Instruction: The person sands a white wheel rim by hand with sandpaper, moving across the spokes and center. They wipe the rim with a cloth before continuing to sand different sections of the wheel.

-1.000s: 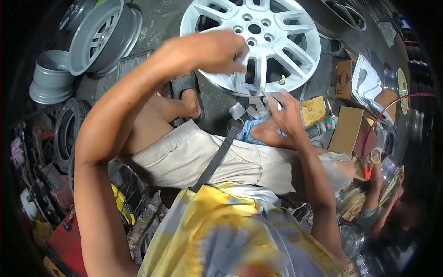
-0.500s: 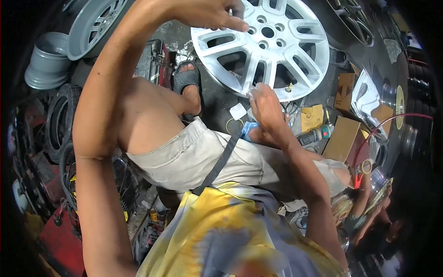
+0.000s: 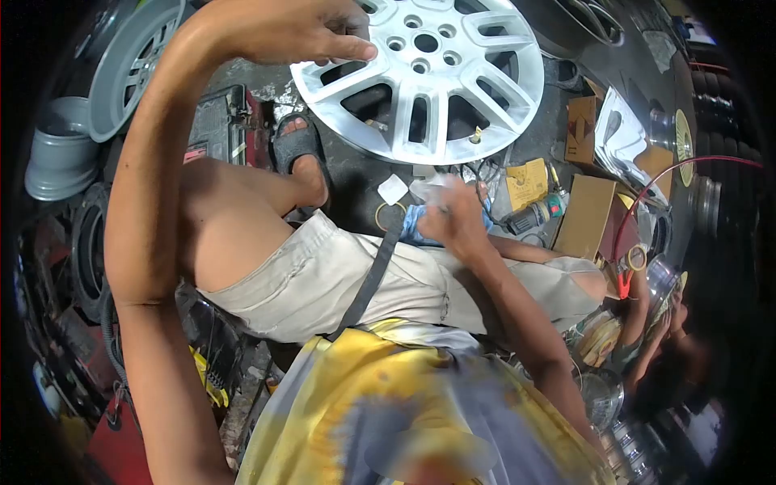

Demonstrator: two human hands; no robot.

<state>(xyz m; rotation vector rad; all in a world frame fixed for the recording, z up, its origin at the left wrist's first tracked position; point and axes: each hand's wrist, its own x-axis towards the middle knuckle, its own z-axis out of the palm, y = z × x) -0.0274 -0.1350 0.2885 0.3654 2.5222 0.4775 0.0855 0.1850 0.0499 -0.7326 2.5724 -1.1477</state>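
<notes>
A silver-white alloy wheel (image 3: 436, 89) lies face up at the top, with several spokes and a central hole. My left hand (image 3: 339, 36) is on its left side; the thumb reaches out over a spoke and the other fingers curl, partly hidden. Below the near rim, my right hand (image 3: 461, 218) is closed and apart from the wheel. A thin whitish piece (image 3: 443, 191) shows at its fingers, too blurred to name. Under that hand lies a blue cloth-like thing (image 3: 414, 226). A small brass-coloured valve stem (image 3: 475, 136) shows at the rim.
A green-and-grey power tool (image 3: 529, 217), a yellow packet (image 3: 528, 184) and a cardboard box (image 3: 586, 217) sit to the right. Other wheels (image 3: 137, 65) stand at the left. A red hose (image 3: 687, 166) arcs at the right, near another person's arm (image 3: 637, 315).
My right hand has come away from the wheel's near rim, down toward my lap. The wheel and my left hand sit further left in view as the camera shifts.
</notes>
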